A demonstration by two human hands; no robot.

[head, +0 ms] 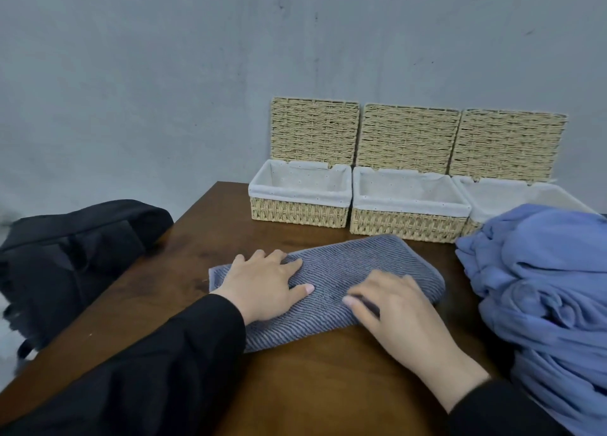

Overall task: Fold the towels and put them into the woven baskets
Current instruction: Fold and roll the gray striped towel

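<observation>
Here, both hands are lying flat on a folded grey ribbed towel (331, 281) in the middle of the brown wooden surface (197, 238). The left hand (267, 284) is pressing the towel's left part, fingers straight and slightly spread, thumb pointing right. The right hand (394, 307) is pressing the towel's right part, fingers extended toward the far edge, thumb pointing left toward the other thumb. Neither hand is curling round or pinching the cloth; the two thumbs are lying near each other but apart. Both arms are wearing black sleeves (170, 363).

The towel is lying as a folded band running diagonally, its rounded right end toward the baskets.

Beyond the towel, three woven baskets are standing in a row along the far edge of the surface, against the grey wall (164, 74): the left basket (299, 213), the middle basket (407, 223) and the right basket (473, 227). Each is carrying a white fabric liner, and each lid is standing upright behind its basket. The left and middle baskets are showing only liner inside.

A heap of unfolded blue towels (542, 287) is lying on the right side, partly covering the right basket. A black bag (72, 258) is sitting beside the surface's left edge.
</observation>
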